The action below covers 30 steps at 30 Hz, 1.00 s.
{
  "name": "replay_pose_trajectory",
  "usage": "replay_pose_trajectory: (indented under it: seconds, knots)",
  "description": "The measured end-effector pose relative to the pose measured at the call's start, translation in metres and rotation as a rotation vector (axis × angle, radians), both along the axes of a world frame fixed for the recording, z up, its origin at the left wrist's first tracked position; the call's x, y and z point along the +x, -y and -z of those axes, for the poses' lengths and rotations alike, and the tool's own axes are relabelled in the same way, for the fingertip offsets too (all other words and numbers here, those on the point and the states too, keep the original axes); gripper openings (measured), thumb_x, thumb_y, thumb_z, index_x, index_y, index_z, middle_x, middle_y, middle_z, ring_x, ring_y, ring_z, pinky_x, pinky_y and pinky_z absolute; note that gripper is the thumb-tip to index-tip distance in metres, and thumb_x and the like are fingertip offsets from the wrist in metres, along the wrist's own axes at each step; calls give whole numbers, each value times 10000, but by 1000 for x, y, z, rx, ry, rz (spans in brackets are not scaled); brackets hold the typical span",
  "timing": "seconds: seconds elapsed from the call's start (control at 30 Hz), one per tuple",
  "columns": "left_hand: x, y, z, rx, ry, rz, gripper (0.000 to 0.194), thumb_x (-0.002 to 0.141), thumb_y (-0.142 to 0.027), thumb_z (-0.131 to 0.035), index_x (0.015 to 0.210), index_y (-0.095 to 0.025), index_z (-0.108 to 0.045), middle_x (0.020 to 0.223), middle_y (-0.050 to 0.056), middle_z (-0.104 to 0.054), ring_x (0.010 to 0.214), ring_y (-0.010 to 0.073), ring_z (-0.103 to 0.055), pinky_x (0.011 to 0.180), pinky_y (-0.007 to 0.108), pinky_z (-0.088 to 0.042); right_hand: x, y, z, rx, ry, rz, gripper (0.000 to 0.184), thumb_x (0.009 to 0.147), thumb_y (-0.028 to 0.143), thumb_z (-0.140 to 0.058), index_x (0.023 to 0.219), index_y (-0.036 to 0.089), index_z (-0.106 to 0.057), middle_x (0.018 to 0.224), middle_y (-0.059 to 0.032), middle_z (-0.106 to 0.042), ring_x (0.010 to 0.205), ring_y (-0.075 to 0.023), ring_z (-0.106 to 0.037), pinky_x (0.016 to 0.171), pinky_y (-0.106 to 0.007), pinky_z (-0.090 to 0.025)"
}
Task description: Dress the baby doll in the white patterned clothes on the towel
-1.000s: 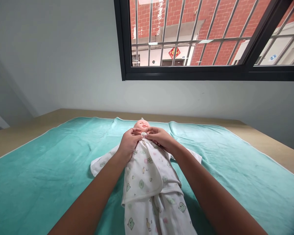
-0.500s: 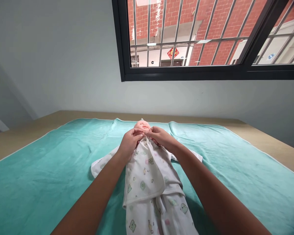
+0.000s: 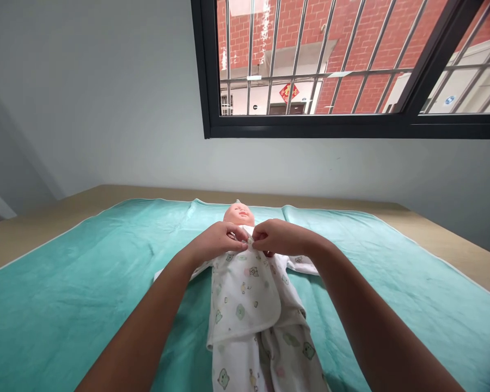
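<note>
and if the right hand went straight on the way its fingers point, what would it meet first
The left hand, most likely: its fingertips face the right hand across the upper front of the shirt. A fold of shirt may come between; depth there is hard to judge.

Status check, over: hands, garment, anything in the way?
Left hand and right hand pinching white printed top below doll's chin. Doll face-up on teal blanket. No obstruction seen around the hands.
</note>
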<state>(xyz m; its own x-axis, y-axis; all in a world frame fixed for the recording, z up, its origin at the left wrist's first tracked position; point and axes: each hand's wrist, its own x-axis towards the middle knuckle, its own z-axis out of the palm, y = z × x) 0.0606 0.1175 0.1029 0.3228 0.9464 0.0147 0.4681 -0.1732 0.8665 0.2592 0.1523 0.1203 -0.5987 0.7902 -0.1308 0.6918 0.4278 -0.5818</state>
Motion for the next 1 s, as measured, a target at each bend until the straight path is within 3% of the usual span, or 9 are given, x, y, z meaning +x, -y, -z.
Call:
replay_pose_trajectory:
  seconds: [0.23, 0.37, 0.5, 0.63, 0.8, 0.9, 1.0]
  knots:
    - [8, 3, -2, 40, -74, 14, 206, 782, -406, -615, 730, -217, -677, 761, -11, -642, 694, 156, -544, 602, 269, -372, 2, 5, -9, -58, 39, 1, 230, 767, 371, -536, 610, 203, -547, 696, -11, -679, 582, -144, -532, 486, -262, -316]
    - [7, 5, -3, 47, -47, -8, 226, 804, -414, -600, 740, -201, -638, 743, -15, -599, 668, 138, -500, 589, 267, -340, 9, 4, -13, -54, 26, 50, 186, 734, 320, -590, 600, 194, -564, 727, -22, -697, 583, -136, -533, 489, -262, -317]
    - [5, 3, -2, -12, 41, 6, 240, 813, -402, -597, 696, -194, -568, 656, -39, -515, 621, 115, -420, 584, 263, -294, 13, 4, -17, -69, -64, 64, 156, 754, 331, -620, 682, 194, -633, 799, -48, -714, 696, -175, -628, 552, -264, -413]
    - [2, 2, -1, -55, 95, 29, 238, 832, -392, -576, 703, -193, -554, 664, -41, -504, 652, 120, -429, 623, 270, -308, 6, 4, -12, -106, -65, -13, 291, 802, 453, -601, 685, 188, -624, 802, -64, -718, 713, -204, -659, 589, -292, -467]
    - [-6, -1, -4, -92, 138, 14, 174, 799, -324, -601, 706, -182, -566, 737, -9, -578, 718, 146, -520, 693, 304, -389, -2, -2, 1, -131, -83, 29, 242, 809, 385, -581, 666, 191, -589, 734, -57, -713, 657, -197, -658, 594, -300, -481]
    - [-12, -3, -9, -104, 183, 0, 139, 794, -302, -597, 734, -177, -591, 779, 13, -617, 774, 174, -577, 746, 335, -436, -3, -3, 5, -108, -89, 51, 260, 824, 367, -535, 628, 198, -557, 675, -41, -694, 590, -167, -617, 551, -285, -451]
    - [-14, -1, -12, -102, 187, -19, 151, 797, -310, -581, 726, -178, -596, 771, 15, -617, 792, 186, -593, 769, 352, -453, -6, 1, 6, 15, -44, 68, 325, 791, 321, -530, 521, 199, -396, 549, 1, -597, 460, -108, -453, 446, -270, -320]
